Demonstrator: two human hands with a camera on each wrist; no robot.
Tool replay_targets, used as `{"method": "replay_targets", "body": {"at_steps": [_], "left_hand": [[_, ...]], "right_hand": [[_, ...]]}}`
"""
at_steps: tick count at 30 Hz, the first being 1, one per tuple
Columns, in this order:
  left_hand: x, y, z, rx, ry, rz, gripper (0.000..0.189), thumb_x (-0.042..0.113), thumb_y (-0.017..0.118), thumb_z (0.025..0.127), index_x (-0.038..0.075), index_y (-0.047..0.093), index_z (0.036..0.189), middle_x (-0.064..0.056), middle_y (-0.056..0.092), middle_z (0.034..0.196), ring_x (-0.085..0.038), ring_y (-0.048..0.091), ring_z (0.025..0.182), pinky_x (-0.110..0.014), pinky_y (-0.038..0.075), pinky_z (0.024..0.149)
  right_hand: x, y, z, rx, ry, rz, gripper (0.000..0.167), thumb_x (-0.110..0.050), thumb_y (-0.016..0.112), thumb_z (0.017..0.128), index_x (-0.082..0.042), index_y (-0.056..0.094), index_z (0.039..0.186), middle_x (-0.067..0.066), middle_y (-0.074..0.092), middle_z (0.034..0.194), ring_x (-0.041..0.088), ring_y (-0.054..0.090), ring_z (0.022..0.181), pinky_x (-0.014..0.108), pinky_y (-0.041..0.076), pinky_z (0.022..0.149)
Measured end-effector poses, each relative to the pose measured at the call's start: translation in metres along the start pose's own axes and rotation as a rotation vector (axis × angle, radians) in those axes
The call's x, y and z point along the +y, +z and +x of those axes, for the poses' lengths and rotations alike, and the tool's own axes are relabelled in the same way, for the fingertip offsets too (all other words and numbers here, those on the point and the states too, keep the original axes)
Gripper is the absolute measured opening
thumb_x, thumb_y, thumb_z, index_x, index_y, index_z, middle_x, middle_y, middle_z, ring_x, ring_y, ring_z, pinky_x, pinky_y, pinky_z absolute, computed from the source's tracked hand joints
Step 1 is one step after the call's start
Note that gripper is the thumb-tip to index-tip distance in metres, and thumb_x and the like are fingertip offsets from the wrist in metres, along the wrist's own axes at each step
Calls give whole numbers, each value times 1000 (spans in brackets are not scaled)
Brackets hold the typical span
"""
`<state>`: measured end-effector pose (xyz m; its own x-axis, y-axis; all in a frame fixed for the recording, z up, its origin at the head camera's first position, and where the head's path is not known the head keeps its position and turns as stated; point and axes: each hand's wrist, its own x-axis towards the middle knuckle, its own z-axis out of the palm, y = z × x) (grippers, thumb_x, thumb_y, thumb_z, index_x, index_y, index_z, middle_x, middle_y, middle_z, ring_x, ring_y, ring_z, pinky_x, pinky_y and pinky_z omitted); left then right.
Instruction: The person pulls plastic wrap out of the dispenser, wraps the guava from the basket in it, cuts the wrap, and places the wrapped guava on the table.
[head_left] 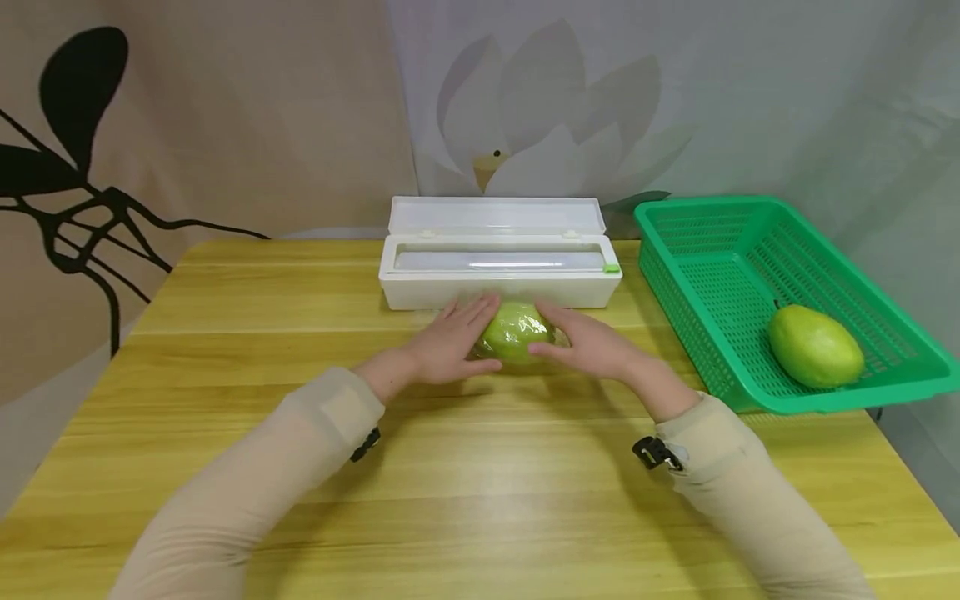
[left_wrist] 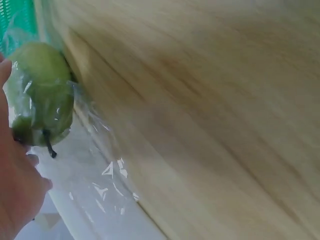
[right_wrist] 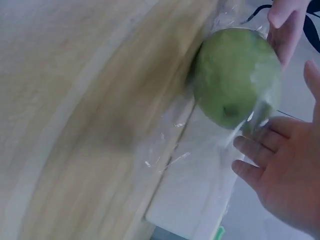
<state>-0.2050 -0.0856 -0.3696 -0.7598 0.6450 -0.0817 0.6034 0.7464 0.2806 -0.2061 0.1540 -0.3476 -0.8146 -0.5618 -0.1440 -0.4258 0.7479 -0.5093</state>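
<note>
A green pear (head_left: 517,332) wrapped in clear cling film lies on the table just in front of a white cling film box (head_left: 501,292). My left hand (head_left: 453,340) rests against its left side, fingers extended. From the right, my right hand (head_left: 592,342) reaches to it with thumb and fingers spread. In the left wrist view, the pear (left_wrist: 42,95) shows its dark stem, and loose cling film (left_wrist: 100,185) spreads beside it. The right wrist view shows the pear's rounded end (right_wrist: 237,77) under the film and my right hand's fingers (right_wrist: 255,150) straight beside it.
The box's lid (head_left: 495,215) stands raised, with a film roll (head_left: 498,261) inside and a green slider (head_left: 612,268) at its right end. A green basket (head_left: 701,325) at the right holds another pear (head_left: 816,346). A printed curtain (head_left: 315,108) hangs behind the wooden table (head_left: 480,500).
</note>
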Motion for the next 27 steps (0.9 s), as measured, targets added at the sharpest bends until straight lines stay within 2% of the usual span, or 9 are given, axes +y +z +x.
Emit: {"method": "replay_targets", "body": {"at_steps": [3, 6, 8, 10, 14, 18, 22, 25, 27], "left_hand": [[1, -4, 1, 24, -9, 24, 85, 55, 47, 91, 4, 11, 150, -10, 6, 158, -28, 2, 146, -51, -1, 118], [4, -8, 3, 41, -29, 28, 81, 56, 43, 92, 6, 16, 149, -9, 9, 158, -29, 3, 146, -53, -1, 117], [8, -9, 5, 55, -45, -4, 75, 54, 41, 94, 7, 20, 149, -10, 11, 158, -30, 4, 146, -54, -1, 117], [13, -10, 7, 87, -64, -47, 69, 51, 39, 96, 7, 26, 147, -11, 15, 157, -32, 8, 145, -56, 2, 117], [20, -7, 7, 219, -149, -144, 58, 44, 45, 96, 7, 41, 140, -15, 32, 149, -33, 26, 139, -53, 18, 115], [25, -1, 3, 294, -308, -381, 54, 40, 57, 91, 0, 44, 125, -14, 46, 122, -26, 48, 111, -39, 45, 97], [30, 4, 2, 222, -438, -702, 52, 38, 61, 89, -2, 36, 112, -11, 46, 99, -17, 50, 77, -29, 51, 67], [33, 7, 3, 121, -484, -909, 54, 34, 60, 90, -3, 32, 118, -17, 50, 107, -17, 55, 72, -29, 55, 65], [34, 7, 3, 76, -506, -996, 58, 31, 60, 90, -4, 29, 124, -22, 49, 120, -23, 61, 77, -32, 57, 70]], "right_hand": [[-2, -5, -1, 62, -7, 38, 57, -40, 49, 95, 0, 45, 136, 17, 49, 139, 33, 45, 129, 48, 35, 109], [-5, -7, 2, 129, -18, 101, 33, -28, 51, 96, 0, 67, 105, 17, 68, 101, 27, 63, 93, 42, 50, 84], [-6, -7, 5, 151, -9, 135, 26, -24, 55, 94, -2, 68, 88, 13, 67, 82, 20, 59, 73, 34, 49, 70], [-4, -6, 8, 154, 18, 165, 24, -23, 60, 92, -2, 64, 80, 12, 63, 75, 17, 52, 67, 29, 45, 64], [1, -3, 11, 149, 67, 248, 27, -21, 64, 88, 2, 62, 103, 18, 64, 105, 29, 60, 94, 38, 51, 83], [8, -2, 12, 65, 54, 378, 52, -18, 58, 91, 3, 41, 136, 25, 45, 137, 42, 48, 121, 49, 45, 99], [12, 1, 10, -6, 86, 466, 51, -19, 55, 93, 1, 41, 137, 27, 48, 132, 38, 54, 114, 45, 50, 93], [10, 3, 9, -13, 138, 517, 48, -20, 58, 91, 3, 45, 132, 27, 54, 119, 33, 61, 98, 44, 54, 85], [8, 4, 8, -17, 163, 538, 48, -19, 60, 90, 5, 45, 128, 26, 55, 113, 30, 63, 88, 43, 56, 81]]}}
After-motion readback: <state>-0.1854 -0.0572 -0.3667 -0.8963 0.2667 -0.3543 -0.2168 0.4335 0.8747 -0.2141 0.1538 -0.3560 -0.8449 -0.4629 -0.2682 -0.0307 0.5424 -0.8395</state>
